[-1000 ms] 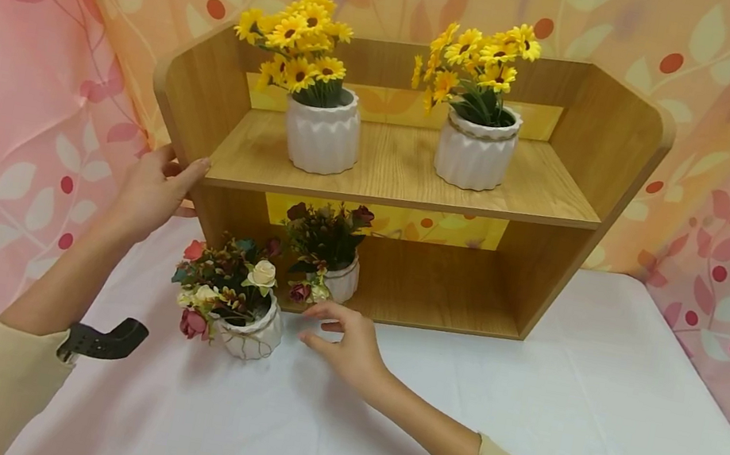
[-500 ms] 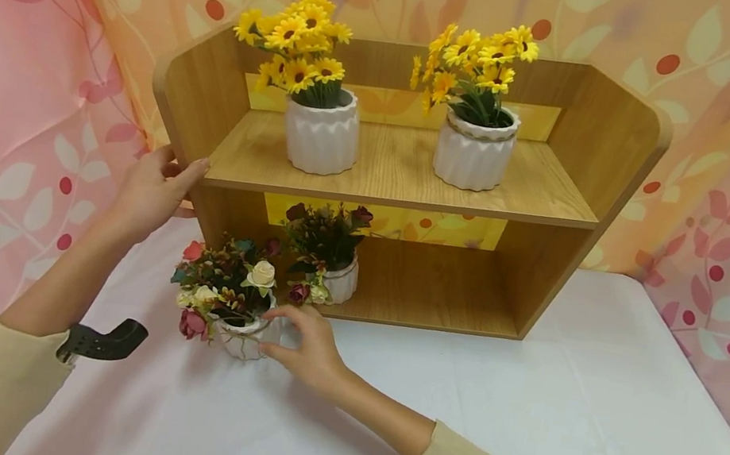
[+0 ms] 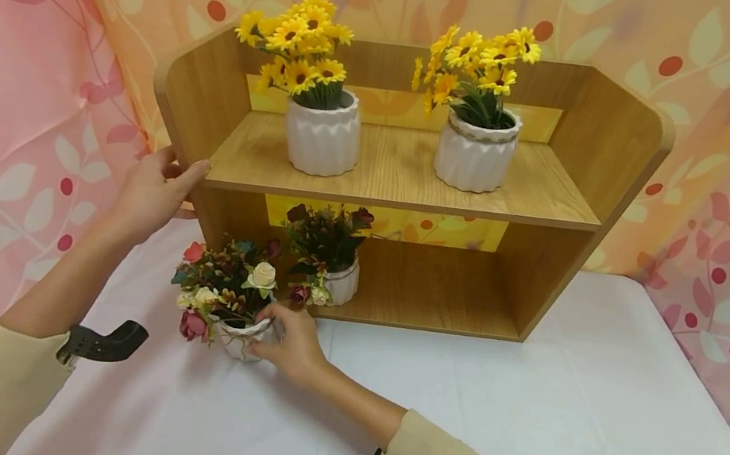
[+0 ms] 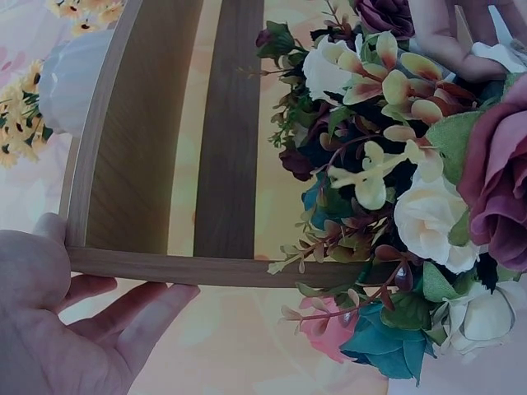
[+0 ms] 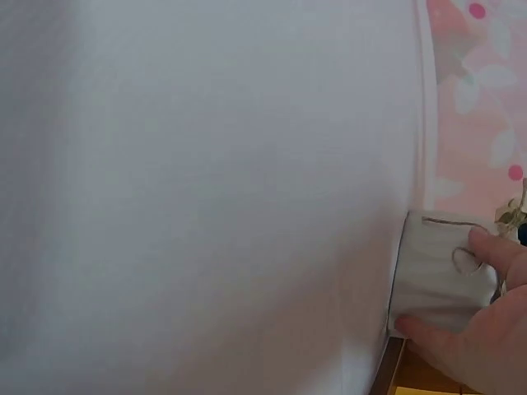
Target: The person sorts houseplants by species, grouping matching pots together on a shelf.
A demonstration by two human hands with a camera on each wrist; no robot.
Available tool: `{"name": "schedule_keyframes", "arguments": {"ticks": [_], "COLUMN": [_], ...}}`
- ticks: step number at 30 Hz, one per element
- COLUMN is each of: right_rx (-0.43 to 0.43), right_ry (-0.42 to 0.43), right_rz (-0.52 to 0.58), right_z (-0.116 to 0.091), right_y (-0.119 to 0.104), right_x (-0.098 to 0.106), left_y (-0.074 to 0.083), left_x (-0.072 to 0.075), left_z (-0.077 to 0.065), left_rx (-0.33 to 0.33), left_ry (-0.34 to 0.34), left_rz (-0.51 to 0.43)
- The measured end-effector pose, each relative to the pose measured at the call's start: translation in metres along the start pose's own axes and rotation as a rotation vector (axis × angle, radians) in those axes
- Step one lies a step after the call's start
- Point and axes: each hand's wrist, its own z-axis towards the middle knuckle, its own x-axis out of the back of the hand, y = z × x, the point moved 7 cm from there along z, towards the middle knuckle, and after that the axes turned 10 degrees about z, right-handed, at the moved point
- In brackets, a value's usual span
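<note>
In the head view my left hand point(image 3: 153, 196) grips the left side panel of a two-tier wooden shelf point(image 3: 393, 168). The left wrist view shows thumb and fingers point(image 4: 152, 325) on opposite faces of that panel. My right hand point(image 3: 296, 346) holds the right side of a white ceramic pot point(image 3: 235, 341), standing on the cloth before the shelf's lower left corner. Artificial roses point(image 3: 263, 276) in cream, pink and red spill over its rim to the left. Seen from the right wrist, thumb and fingers span the pot point(image 5: 440, 271), which has thin twine round it.
Another white pot point(image 3: 342, 284) with dark red roses stands on the lower tier, just behind. Two white pots with yellow daisies, one at left point(image 3: 322, 136) and one at right point(image 3: 474, 157), stand on the upper tier. White cloth point(image 3: 519, 430) covers the table; patterned curtains hang behind.
My right hand has moved left from beside the rose pot and its fingers have closed on the pot. The left hand stays on the shelf panel.
</note>
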Motion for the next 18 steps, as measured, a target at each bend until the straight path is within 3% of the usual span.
{"name": "schedule_keyframes", "arguments": {"ticks": [5, 10, 14, 18], "right_rx": [-0.017, 0.011, 0.045, 0.045], "right_ry": [0.029, -0.006, -0.036, -0.058], "right_rz": [-0.007, -0.04, -0.081, -0.051], "right_z": [-0.001, -0.006, -0.018, -0.032], "right_y": [-0.002, -0.006, -0.012, -0.017], "right_x": [0.002, 0.005, 0.009, 0.015], "left_y": [0.0, 0.0, 0.0, 0.001], "left_x": [0.0, 0.0, -0.001, -0.002], "left_z": [0.001, 0.001, 0.001, 0.001], "left_rx": [0.0, -0.009, -0.011, -0.016], "left_ry": [0.004, 0.005, 0.003, 0.0], "left_rz": [0.01, 0.001, -0.007, -0.033]}}
